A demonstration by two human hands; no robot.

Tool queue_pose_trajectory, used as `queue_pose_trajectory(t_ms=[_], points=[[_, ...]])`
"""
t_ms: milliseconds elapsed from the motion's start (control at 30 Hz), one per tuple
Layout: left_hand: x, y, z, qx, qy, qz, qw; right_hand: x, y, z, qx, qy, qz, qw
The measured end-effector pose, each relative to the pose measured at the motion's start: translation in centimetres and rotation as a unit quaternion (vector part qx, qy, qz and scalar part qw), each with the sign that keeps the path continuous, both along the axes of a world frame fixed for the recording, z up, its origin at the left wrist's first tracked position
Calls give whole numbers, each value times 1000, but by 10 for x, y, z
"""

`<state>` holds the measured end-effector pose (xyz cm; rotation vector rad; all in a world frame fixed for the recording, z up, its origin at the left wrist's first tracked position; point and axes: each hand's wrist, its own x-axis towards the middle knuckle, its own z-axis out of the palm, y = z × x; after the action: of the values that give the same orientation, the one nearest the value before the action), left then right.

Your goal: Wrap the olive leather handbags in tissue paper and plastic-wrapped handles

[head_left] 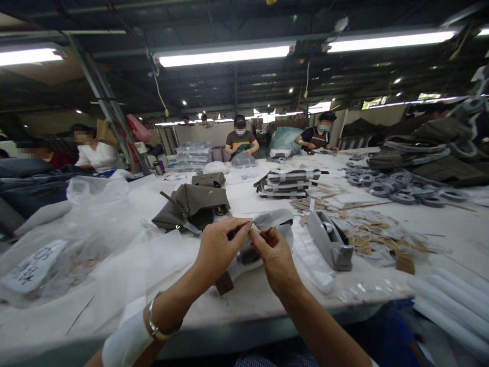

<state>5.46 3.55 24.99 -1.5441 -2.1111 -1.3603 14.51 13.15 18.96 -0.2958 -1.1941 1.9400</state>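
Note:
Close to the table's front edge, my left hand (pixel 221 242) and my right hand (pixel 277 257) meet with fingertips pinched together. Between them is a small pale piece (pixel 253 227), too small to name. Just behind and under my fingers lies a dark item partly wrapped in whitish, translucent material (pixel 273 219); my hands hide much of it. A brown card tag (pixel 224 283) hangs below my left hand. Farther back to the left, an olive-grey handbag (pixel 198 201) lies on the table. A grey tape dispenser (pixel 329 239) stands to the right of my right hand.
A stack of folded dark bags with white wrapping (pixel 288 183) sits farther back. To the right are strewn brown tags with strings (pixel 376 234) and a heap of grey wrapped rings (pixel 401 186). Clear plastic bags (pixel 95 214) cover the left side. Co-workers (pixel 240 140) sit across the table.

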Motion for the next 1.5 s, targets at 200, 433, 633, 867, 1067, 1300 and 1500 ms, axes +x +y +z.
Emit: queue_pose_trajectory(t_ms=[200,433,633,867,1067,1300,1500], points=[[9,4,-11,6,180,106,978,-7,-1,-1,-11,11,-14,1000],[24,8,-18,-12,265,129,955,-14,-4,-4,-20,22,-46,999],[23,8,-27,-48,296,120,946,-15,-1,-4,-62,60,17,996],[23,1,-22,-61,260,74,961,-16,-3,-5,-80,43,24,996],[-1,0,2,-58,-15,-31,998,-9,7,-5,-33,36,39,998],[-18,11,9,-94,-259,-120,954,2,15,3,96,-29,41,994],[-15,9,3,-78,-312,-89,943,59,105,-23,341,-213,-187,896]])
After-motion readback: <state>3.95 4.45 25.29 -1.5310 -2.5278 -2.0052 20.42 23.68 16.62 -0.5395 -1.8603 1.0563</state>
